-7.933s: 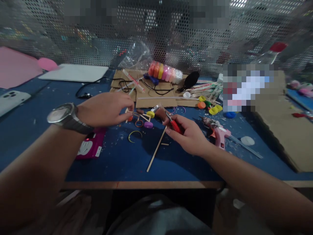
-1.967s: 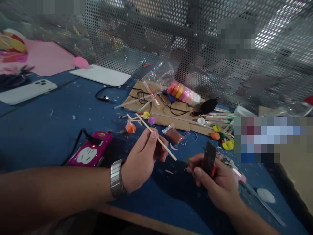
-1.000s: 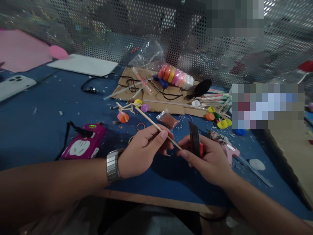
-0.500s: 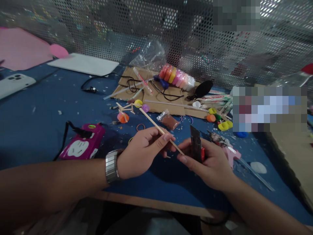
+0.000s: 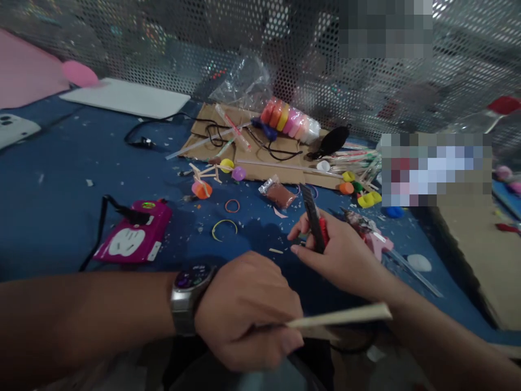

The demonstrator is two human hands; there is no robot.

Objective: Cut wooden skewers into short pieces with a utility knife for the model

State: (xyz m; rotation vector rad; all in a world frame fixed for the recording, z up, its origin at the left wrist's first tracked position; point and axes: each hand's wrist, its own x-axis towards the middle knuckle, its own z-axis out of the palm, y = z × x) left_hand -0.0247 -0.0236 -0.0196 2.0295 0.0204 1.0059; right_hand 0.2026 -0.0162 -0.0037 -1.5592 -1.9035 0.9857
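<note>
My left hand (image 5: 250, 312), with a watch (image 5: 193, 288) on its wrist, pinches a thin wooden stick (image 5: 342, 316) close to my body. The stick points right, towards my right forearm. Over the blue table, my right hand (image 5: 331, 252) holds a utility knife (image 5: 312, 217) with a dark blade and a bit of red at its handle. The blade points up and away from me. A short cut piece of stick (image 5: 275, 251) lies on the table just left of the right hand. Beyond it rests a small bag of brown material (image 5: 279, 193).
A magenta power strip (image 5: 134, 233) with a plugged black cord stands at left. Cardboard (image 5: 203, 127) at the back bears cords, straws and a pack of coloured clay (image 5: 288, 119). A pink glue gun (image 5: 378, 243) lies right of the knife. Perforated metal closes off the back.
My left hand has drawn the stick away from the right hand, down towards me, and turned it to point right. The short cut piece is now visible on the table.
</note>
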